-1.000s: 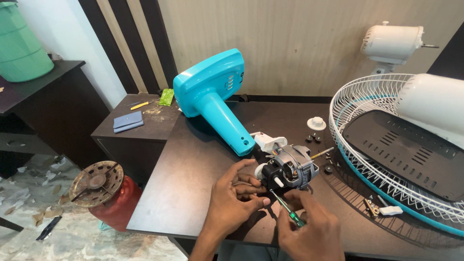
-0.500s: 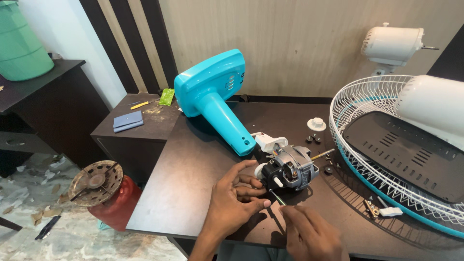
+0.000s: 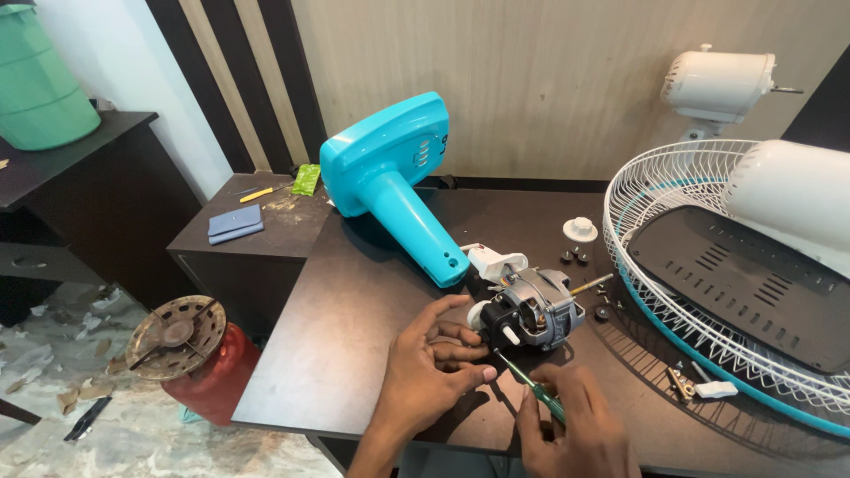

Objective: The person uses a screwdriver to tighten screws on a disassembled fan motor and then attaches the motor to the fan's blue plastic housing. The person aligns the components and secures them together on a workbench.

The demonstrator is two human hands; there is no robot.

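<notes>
Dark brown table [image 3: 354, 354] under a beige panelled wall serves as the work surface. Fan motor [image 3: 531, 308] lies on its side just ahead of both hands, touching the left fingertips. Left hand [image 3: 425, 376] is half open, its fingers steadying the motor's rear end. Right hand [image 3: 575, 429] is closed around a green-handled screwdriver [image 3: 529, 383], tip at the motor's near underside. Judged heavy, rigid, metal-cased; exposed windings look fragile, so the casing is the safe hold. Its shaft, the long axis, points away and to the right, toward the white fan grille [image 3: 673, 301]. Turquoise fan stand [image 3: 398, 190] lies beyond the left hand.
</notes>
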